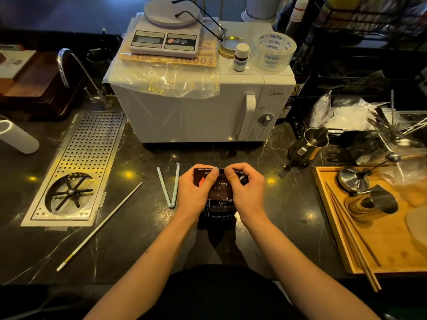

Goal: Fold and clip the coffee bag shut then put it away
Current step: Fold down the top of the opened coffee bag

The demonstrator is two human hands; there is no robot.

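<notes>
A dark coffee bag (220, 205) with white lettering stands on the black marble counter in front of me. Its top is folded over. My left hand (196, 190) grips the folded top on the left side, thumb on the front. My right hand (245, 188) pinches the same fold on the right side. A pale blue bag clip (170, 185) lies hinged apart in a V on the counter, just left of my left hand and not touching it.
A white microwave (203, 107) stands right behind the bag, with a scale (165, 36) and tape rolls on top. A perforated metal rinser tray (78, 169) and a long white stick (99, 227) lie left. A steel pitcher (309, 146) and a wooden tray (332, 225) with tools sit right.
</notes>
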